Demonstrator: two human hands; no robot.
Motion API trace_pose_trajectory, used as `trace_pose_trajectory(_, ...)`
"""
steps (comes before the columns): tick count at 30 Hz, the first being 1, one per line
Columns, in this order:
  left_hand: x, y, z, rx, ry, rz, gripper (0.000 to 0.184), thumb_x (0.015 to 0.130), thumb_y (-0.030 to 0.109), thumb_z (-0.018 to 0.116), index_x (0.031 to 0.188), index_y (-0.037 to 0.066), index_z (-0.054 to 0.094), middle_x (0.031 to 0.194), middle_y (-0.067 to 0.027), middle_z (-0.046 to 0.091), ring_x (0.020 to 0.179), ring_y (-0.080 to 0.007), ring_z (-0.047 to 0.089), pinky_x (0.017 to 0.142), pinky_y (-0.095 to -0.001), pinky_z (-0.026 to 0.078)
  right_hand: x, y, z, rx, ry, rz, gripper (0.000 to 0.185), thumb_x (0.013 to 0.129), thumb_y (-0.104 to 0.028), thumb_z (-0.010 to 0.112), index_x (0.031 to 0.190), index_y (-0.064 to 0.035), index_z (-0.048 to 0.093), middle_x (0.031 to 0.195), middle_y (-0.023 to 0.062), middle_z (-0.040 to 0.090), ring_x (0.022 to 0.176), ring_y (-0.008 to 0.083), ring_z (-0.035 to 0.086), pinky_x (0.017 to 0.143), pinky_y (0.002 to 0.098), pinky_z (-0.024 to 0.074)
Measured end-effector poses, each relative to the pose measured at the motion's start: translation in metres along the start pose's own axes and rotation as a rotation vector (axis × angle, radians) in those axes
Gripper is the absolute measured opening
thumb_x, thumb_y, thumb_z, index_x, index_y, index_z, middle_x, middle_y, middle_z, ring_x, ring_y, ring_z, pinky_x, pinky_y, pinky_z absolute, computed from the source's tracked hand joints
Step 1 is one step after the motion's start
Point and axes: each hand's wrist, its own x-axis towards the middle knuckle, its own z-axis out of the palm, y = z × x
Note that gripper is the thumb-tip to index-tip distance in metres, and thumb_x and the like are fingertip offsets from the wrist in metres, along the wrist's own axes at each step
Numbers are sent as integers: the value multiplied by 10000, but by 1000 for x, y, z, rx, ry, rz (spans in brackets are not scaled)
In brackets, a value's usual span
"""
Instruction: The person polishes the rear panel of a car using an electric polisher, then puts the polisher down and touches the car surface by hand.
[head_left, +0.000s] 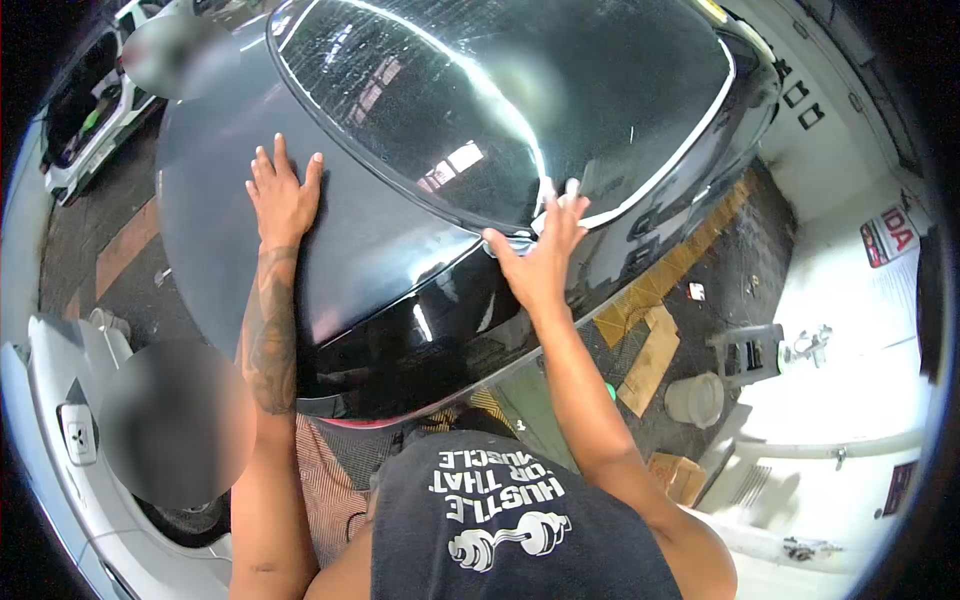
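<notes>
My left hand (285,207) lies flat with its fingers spread on the matte dark panel (225,130) of a car. At the lower corner of the car's glass (420,110), my right hand (543,250) has its fingers apart over a small white item (540,222). Its thumb touches the body near the glass edge. Whether the fingers grip the white item I cannot tell. A white strip (672,178) runs along the glass's right edge. Glossy black bodywork (430,325) lies below the glass.
A white car (75,380) stands at the lower left, another vehicle body (95,130) at the upper left. On the floor at the right are a cardboard piece (652,360), a bucket (694,400) and a grey stool (748,355). Two blurred round areas show at the left.
</notes>
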Motion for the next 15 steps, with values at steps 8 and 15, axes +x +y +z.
trace_pose_trajectory(8,0,2,0,40,-48,-4,815,965,614,431,1570,109,225,1604,-251,199,1502,-398,160,1207,-557,109,-3,5,-10,-135,29,103,1058,716,-366,844,1560,-127,253,1627,246,105,1500,480,23,1137,702,91)
trace_pose_trajectory(15,0,0,1,55,-63,-5,816,969,619,411,1574,108,216,1604,-245,214,1505,-393,156,1205,-560,106,-2,9,-15,-98,9,151,1086,731,-347,834,1571,-89,197,1627,241,114,1504,465,36,1147,682,103)
